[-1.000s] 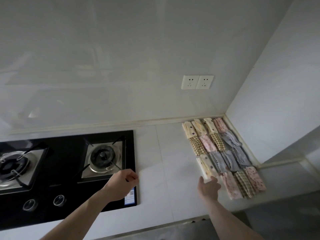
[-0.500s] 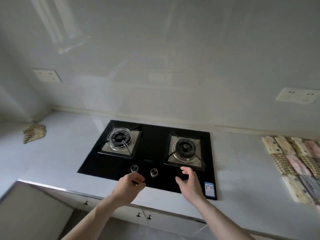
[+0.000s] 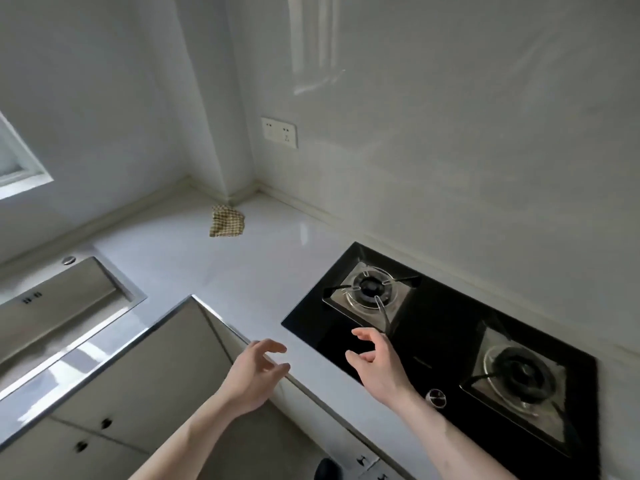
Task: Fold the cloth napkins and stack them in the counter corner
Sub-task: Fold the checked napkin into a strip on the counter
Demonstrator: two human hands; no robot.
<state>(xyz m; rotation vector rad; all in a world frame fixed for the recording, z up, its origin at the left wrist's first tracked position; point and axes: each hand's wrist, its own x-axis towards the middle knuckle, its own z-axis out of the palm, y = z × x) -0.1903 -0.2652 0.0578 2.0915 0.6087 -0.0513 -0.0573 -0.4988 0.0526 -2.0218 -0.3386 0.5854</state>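
Note:
A single yellow-and-brown checked cloth napkin (image 3: pixel 227 221) lies crumpled on the white counter (image 3: pixel 207 268), close to the far corner where the two walls meet. My left hand (image 3: pixel 254 374) hovers over the counter's front edge, fingers apart and empty. My right hand (image 3: pixel 379 367) is held over the near left part of the black hob, fingers spread, holding nothing. Both hands are well short of the napkin. The rows of folded napkins are out of view.
A black glass gas hob (image 3: pixel 446 344) with two burners fills the right side of the counter. A steel sink (image 3: pixel 59 299) is set in at the left. A wall socket (image 3: pixel 280 132) sits above the corner. Cabinet fronts (image 3: pixel 114 403) lie below the counter edge.
My view has swung left from the folded napkins to the left corner with the loose checked napkin. Both hands moved left with it; the left hand's fingers have opened.

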